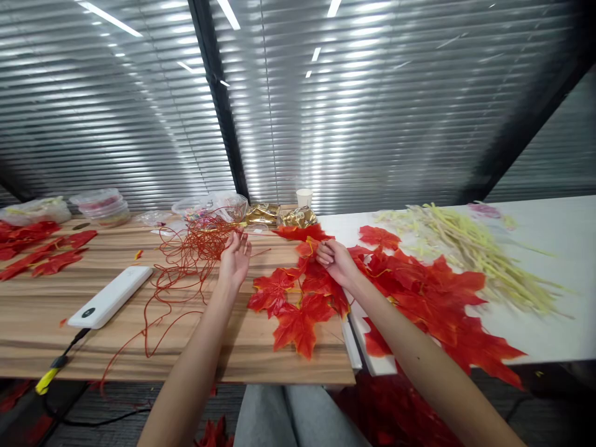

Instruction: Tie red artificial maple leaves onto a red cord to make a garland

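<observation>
My left hand [235,259] is raised over the wooden table, thumb and forefinger pinched on a thin red cord [267,234] that runs right toward the leaves. Beside that hand lies a loose tangle of the same red cord [186,254], with strands trailing toward the table's front edge. My right hand [336,261] is closed at the orange base of an artificial red maple leaf [307,247]; its fingertips partly hide the grip. Below and between my hands, more red maple leaves [298,323] with yellow edges lie spread out. A larger heap of leaves [433,292] extends under my right forearm.
At left, a white power bank [110,297] with a cable lies near more red leaves [28,239]. Plastic tubs [101,206], gold packets [298,217] and a paper cup [304,198] line the back. Yellow strips [475,254] cover part of the white table [572,248].
</observation>
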`<state>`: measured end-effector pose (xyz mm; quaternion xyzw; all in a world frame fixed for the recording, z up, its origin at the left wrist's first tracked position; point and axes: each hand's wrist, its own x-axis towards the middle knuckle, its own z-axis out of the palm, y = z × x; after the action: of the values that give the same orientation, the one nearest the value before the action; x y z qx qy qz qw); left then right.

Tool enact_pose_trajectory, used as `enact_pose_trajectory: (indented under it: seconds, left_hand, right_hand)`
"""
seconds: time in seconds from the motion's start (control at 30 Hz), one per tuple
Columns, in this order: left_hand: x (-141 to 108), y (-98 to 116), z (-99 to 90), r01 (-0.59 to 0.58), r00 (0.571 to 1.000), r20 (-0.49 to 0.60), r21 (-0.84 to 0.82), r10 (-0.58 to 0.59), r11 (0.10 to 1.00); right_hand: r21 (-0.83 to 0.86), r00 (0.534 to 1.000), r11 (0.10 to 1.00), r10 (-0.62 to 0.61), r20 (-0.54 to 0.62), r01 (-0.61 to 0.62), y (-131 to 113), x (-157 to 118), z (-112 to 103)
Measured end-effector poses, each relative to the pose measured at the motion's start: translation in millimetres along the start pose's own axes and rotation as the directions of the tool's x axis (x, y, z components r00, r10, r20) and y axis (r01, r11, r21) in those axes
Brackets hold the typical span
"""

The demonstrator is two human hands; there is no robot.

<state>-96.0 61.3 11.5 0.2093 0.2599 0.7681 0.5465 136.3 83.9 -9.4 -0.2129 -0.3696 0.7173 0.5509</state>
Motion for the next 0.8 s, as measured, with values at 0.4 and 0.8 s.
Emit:
enact_pose_trajectory:
  seconds: [0.4, 0.8]
  left_hand:
    - [2.3, 7.3, 2.0, -0.092, 0.995, -0.031, -0.053, 0.09, 0.994]
    - [-0.9, -4.0, 2.7, -0.074, 0.997, -0.01, 0.094, 0.075, 0.993]
  right_hand:
    - [0.094, 0.997, 0.995, -0.008, -0.071, 0.015, 1.0, 5.3, -4.8]
    - [0.023, 0.946, 0.995, -0.086, -0.313, 0.098, -4.9, 10.9, -18.0]
